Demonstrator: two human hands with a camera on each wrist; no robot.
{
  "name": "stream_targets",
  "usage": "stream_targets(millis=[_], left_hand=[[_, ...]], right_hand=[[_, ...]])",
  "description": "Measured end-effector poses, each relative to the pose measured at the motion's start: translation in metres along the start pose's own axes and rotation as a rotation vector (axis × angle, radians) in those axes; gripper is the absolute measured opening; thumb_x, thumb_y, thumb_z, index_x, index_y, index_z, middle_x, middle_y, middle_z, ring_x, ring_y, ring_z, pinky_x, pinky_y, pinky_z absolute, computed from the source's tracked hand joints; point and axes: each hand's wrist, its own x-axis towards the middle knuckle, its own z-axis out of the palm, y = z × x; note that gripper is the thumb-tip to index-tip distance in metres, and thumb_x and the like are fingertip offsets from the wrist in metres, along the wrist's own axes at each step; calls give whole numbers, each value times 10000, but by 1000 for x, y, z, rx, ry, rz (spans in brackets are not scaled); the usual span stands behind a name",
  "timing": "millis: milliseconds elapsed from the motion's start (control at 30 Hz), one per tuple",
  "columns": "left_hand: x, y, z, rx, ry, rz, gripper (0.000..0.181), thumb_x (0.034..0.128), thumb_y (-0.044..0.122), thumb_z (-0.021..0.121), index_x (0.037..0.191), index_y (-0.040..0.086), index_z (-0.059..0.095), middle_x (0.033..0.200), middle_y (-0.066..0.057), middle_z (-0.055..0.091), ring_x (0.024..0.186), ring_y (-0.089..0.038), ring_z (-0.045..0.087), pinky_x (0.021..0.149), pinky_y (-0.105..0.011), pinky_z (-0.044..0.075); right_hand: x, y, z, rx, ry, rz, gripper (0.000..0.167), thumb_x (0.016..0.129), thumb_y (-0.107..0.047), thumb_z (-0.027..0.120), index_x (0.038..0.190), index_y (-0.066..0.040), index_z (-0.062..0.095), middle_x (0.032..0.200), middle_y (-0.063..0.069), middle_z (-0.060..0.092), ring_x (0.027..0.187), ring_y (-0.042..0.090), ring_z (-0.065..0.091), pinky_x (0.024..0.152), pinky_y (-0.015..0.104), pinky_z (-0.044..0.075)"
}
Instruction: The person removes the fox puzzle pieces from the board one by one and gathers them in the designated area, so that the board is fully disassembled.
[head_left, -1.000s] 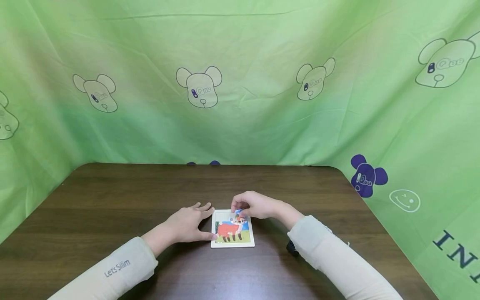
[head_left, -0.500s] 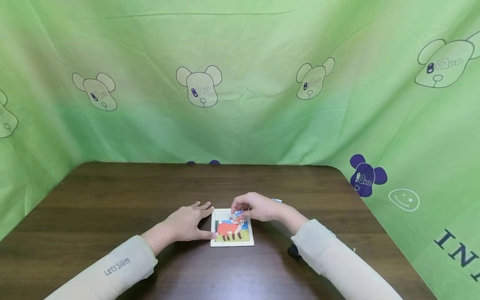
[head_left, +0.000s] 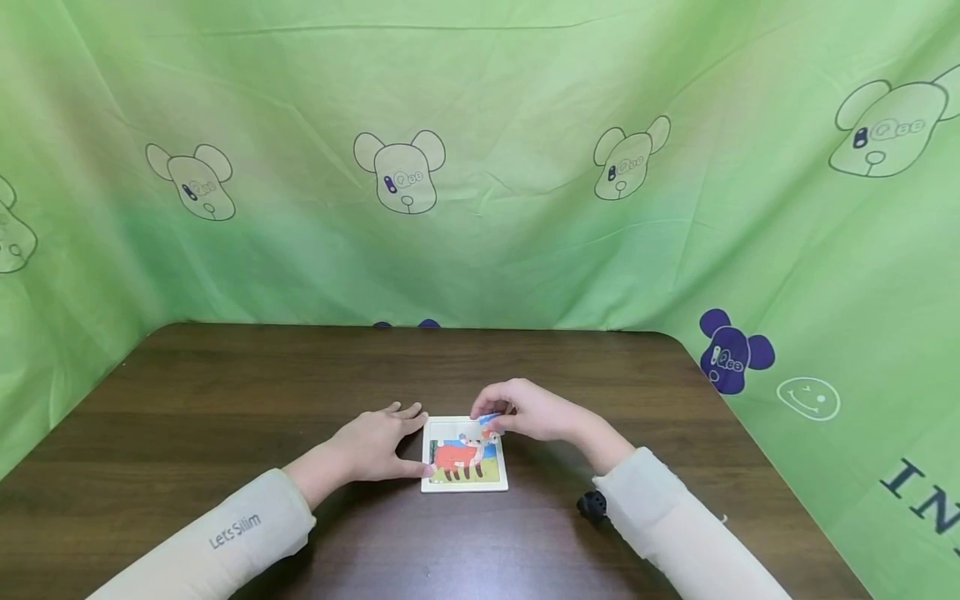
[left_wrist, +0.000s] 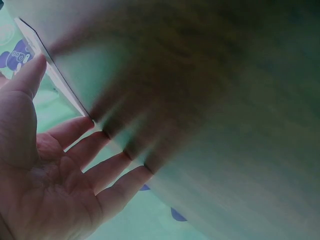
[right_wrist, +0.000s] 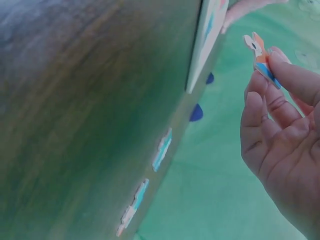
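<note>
A white-framed jigsaw puzzle [head_left: 465, 489] with a red animal picture lies on the table before me. My left hand [head_left: 375, 447] rests at its left side, thumb on the frame's left edge, the other fingers spread near the upper left corner. In the left wrist view, the left fingertips [left_wrist: 137, 172] touch the tabletop. Above the puzzle's upper right corner, my right hand [head_left: 536, 410] pinches a puzzle piece [right_wrist: 261, 59] between thumb and fingers. Orange, white and blue show on that piece, and it is held tilted, clear of the board. Pale bare backing shows along the puzzle's upper part.
Two loose puzzle pieces, one blue and white [right_wrist: 162, 150] and another beside it [right_wrist: 133, 207], lie on the brown table [head_left: 262, 375] in the right wrist view. The right forearm hides them from the head view. A green printed curtain [head_left: 480, 275] hangs behind the table.
My right hand has moved slightly right and up, lifting the puzzle piece away from the puzzle's upper part. My left hand stays in place on the frame.
</note>
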Motion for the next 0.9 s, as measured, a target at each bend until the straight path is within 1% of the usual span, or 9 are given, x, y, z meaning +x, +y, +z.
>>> stream_targets(millis=[100, 233, 367, 467, 600, 700, 733, 900], left_hand=[[1, -1, 1, 0, 3, 0, 848, 820, 641, 687, 1483, 150, 486, 1557, -72, 445, 1428, -404, 409, 1093, -507, 433], [1, -1, 1, -3, 7, 3, 852, 818, 639, 690, 1482, 147, 486, 1557, -76, 444, 1428, -407, 407, 1094, -509, 432], [0, -2, 1, 0, 7, 7, 860, 817, 644, 689, 1483, 141, 484, 1557, -79, 442, 1426, -409, 410, 1094, -506, 432], [0, -1, 1, 2, 6, 7, 860, 817, 643, 689, 1483, 139, 484, 1559, -78, 440, 1427, -406, 409, 1097, -503, 430], [0, -1, 0, 0, -1, 2, 858, 820, 645, 685, 1487, 147, 478, 1566, -69, 431, 1438, -396, 396, 1105, -505, 421], [0, -1, 0, -1, -4, -1, 855, 821, 647, 683, 1489, 154, 477, 1569, -64, 427, 1442, -391, 392, 1106, -508, 419], [0, -1, 0, -2, -4, -2, 854, 821, 647, 683, 1489, 155, 477, 1569, -63, 427, 1443, -390, 392, 1106, -508, 419], [-1, -1, 0, 1, -3, -2, 851, 823, 644, 683, 1488, 153, 478, 1569, -64, 427, 1442, -391, 394, 1105, -511, 420]], right_hand=[[-3, 1, -3, 2, 25, -10, 155, 930, -39, 662, 1079, -36, 703, 1043, 96, 728, 921, 94, 623, 812, 283, 533], [-8, 1, -8, 5, 54, 9, 174, 938, -54, 657, 1105, -39, 701, 1058, 89, 729, 892, 73, 609, 798, 295, 534], [-14, 2, -13, 19, 77, 44, 203, 933, -48, 653, 1130, -41, 703, 1057, 66, 735, 870, 75, 611, 784, 290, 534], [-18, 5, -17, 54, 89, 54, 212, 929, -31, 649, 1136, -14, 693, 1030, 80, 742, 854, 85, 655, 767, 288, 545], [-23, 11, -20, 121, 98, 78, 216, 936, -19, 638, 1145, 22, 675, 984, 92, 750, 858, 134, 717, 763, 300, 571], [-26, 15, -24, 140, 113, 101, 221, 939, -33, 642, 1150, 21, 677, 945, 71, 756, 848, 141, 711, 755, 276, 568], [-28, 16, -25, 134, 120, 103, 221, 936, -36, 647, 1148, 18, 680, 934, 68, 756, 829, 134, 699, 735, 259, 559], [-36, 22, -35, 121, 163, 125, 213, 927, -34, 659, 1134, 8, 688, 917, 96, 725, 705, 158, 625, 581, 272, 527]])
